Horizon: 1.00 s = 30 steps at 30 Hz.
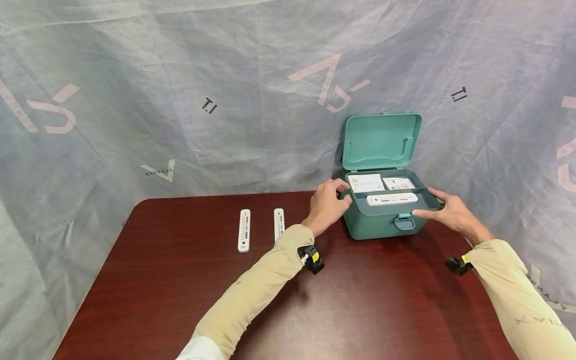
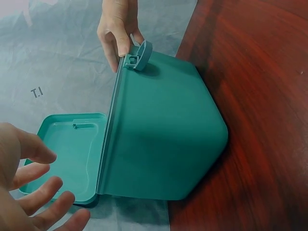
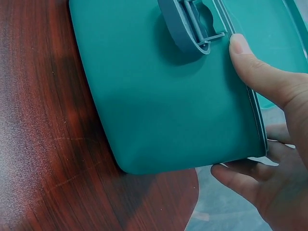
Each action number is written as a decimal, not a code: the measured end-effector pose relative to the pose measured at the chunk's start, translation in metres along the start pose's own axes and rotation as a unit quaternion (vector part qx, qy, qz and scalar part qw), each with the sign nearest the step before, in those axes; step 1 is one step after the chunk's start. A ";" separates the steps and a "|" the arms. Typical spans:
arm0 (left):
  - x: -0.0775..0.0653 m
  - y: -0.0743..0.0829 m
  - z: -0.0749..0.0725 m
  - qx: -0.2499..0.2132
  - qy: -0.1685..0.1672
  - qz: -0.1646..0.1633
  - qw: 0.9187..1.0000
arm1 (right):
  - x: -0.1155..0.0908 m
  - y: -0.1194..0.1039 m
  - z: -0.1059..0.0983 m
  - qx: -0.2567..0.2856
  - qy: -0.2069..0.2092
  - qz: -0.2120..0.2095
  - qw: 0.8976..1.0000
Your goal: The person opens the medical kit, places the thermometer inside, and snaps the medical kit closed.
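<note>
A green medicine box (image 1: pixel 373 226) stands at the table's back right, its lid (image 1: pixel 382 140) raised. My right hand (image 1: pixel 452 216) grips its right front corner, thumb (image 3: pixel 248 57) on the front rim and fingers around the side. Beside the box's left side is my left hand (image 1: pixel 327 206); in the left wrist view its loosely bent fingers (image 2: pixel 45 192) hold nothing. A white thermometer (image 1: pixel 391 199) lies lengthwise in the tray's front compartment. Behind the divider are a white packet marked "Surgical" (image 1: pixel 365 183) and another white packet (image 1: pixel 398 183).
Two more white thermometers lie on the dark red table (image 1: pixel 180 280), one farther left (image 1: pixel 244 230) and one (image 1: pixel 279 222) partly hidden by my left sleeve. A grey latch (image 1: pixel 405 222) hangs on the box's front. Grey sheeting (image 1: pixel 261 110) rises behind the table.
</note>
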<state>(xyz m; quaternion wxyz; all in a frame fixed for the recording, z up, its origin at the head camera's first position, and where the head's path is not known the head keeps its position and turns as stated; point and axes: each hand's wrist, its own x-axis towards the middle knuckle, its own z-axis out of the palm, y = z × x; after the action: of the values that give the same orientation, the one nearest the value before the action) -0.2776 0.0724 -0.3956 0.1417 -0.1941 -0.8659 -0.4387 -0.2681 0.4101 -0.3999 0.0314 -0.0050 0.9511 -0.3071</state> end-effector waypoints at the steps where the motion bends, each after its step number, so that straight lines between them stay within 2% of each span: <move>1: -0.001 0.000 -0.001 0.000 0.003 0.000 1.000 | 0.000 0.000 0.000 0.001 0.000 0.000 1.000; 7: -0.008 -0.003 -0.006 0.008 0.024 -0.007 1.000 | -0.001 0.000 0.000 -0.001 0.004 0.000 1.000; 17: -0.023 -0.016 -0.014 0.006 0.035 -0.022 0.999 | -0.001 -0.002 0.001 0.007 0.004 0.000 1.000; 30: -0.040 -0.032 -0.023 -0.020 0.065 -0.049 0.996 | 0.001 0.001 0.000 0.004 0.005 -0.005 1.000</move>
<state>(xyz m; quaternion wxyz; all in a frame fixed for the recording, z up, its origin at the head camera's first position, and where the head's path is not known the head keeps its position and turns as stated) -0.2550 0.0278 -0.4216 0.1722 -0.1252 -0.8542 -0.4743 -0.2689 0.4106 -0.4007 0.0257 -0.0078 0.9500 -0.3112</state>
